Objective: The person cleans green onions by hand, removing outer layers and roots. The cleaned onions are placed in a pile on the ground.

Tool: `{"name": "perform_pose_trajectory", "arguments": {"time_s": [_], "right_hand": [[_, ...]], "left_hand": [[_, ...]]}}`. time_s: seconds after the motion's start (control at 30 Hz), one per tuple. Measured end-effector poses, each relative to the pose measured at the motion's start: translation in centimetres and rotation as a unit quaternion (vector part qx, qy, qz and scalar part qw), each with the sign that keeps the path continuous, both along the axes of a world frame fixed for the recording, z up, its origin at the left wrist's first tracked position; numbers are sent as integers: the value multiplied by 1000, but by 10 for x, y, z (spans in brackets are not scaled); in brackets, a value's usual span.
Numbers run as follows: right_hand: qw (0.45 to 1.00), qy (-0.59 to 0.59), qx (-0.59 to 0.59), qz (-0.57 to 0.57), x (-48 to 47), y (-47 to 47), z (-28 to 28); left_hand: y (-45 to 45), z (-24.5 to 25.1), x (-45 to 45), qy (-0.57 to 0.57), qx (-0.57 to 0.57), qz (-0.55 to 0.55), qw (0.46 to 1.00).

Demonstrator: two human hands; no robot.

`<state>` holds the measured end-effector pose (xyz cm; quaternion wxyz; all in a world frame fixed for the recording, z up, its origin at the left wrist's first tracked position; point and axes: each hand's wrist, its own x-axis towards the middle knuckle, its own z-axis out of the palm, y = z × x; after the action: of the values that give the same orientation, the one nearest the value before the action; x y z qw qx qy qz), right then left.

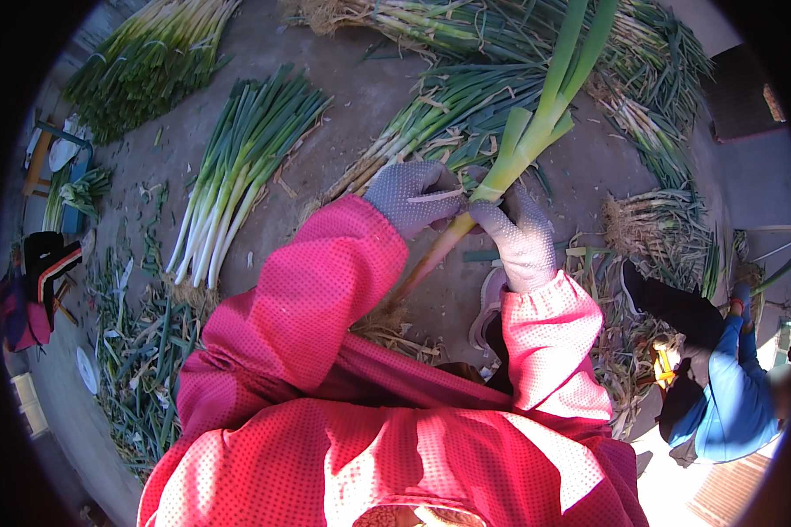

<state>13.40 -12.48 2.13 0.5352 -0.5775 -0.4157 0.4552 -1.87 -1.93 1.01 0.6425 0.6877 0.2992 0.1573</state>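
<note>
Both hands wear grey dotted gloves and meet on one large green onion stalk (524, 145). My left hand (422, 194) pinches a thin strip of outer leaf beside the stalk. Around the stalk close the fingers of my right hand (521, 230), its thumb on the pale part. The green leaves point up and away; the brownish lower stem runs down between my sleeves to its roots. Left of my hands lies a pile of peeled green onions (237, 165) with white stems. Just beyond my hands is a heap of unpeeled green onions (435, 112) with dry, brownish stems.
More unpeeled onions (659, 217) lie at the right and top. A tied bundle of green onions (151, 59) lies at the upper left. Leaf trimmings (148, 369) cover the floor at lower left. At the right a person in blue (732, 395) sits close to more peelings.
</note>
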Motion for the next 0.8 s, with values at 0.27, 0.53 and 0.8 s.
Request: {"name": "perform_pose_trajectory", "arguments": {"time_s": [0.27, 0.53, 0.8], "right_hand": [[998, 58, 15, -2, -2, 2, 1], [982, 140, 45, -117, 10, 3, -8], [952, 187, 130, -204, 26, 4, 3]], "left_hand": [[3, 0, -2, -18, 27, -45, 998], [4, -5, -1, -169, -201, 103, 959], [-6, -7, -1, -9, 24, -69, 997]]}}
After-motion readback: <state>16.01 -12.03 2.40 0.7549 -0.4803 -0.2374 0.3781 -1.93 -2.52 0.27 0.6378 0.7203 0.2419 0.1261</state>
